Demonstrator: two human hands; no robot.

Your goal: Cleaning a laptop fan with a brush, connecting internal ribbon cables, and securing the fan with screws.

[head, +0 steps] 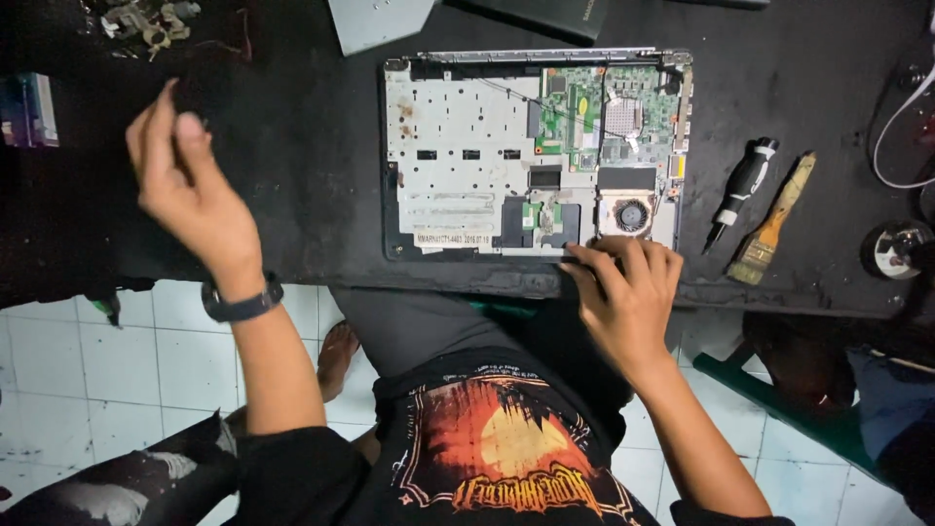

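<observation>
Black table [292,175]: a dark worktop fills the upper part of the view, with white floor tiles below its near edge.
Laptop base [534,154]: lies flat on the table with its cover off, a silver metal plate on its left half, a green circuit board [604,112] at upper right and a round fan [631,215] at lower right.
Right hand [628,292]: rests on the near edge of the laptop base just below the fan, fingers spread and bent, tips pressing the frame.
Left hand [185,185]: raised above the table, well apart from the laptop base, fingers drawn together with thumb against fingertips; whether it pinches something small I cannot tell.
Wrist: a dark watch [242,304] sits on the left one.
Screwdriver [740,190]: black and white handle, lying right of the laptop base.
Brush [771,224]: wooden handle, just beside the screwdriver.
Small parts [146,21]: a loose heap at the table's far left corner.
</observation>
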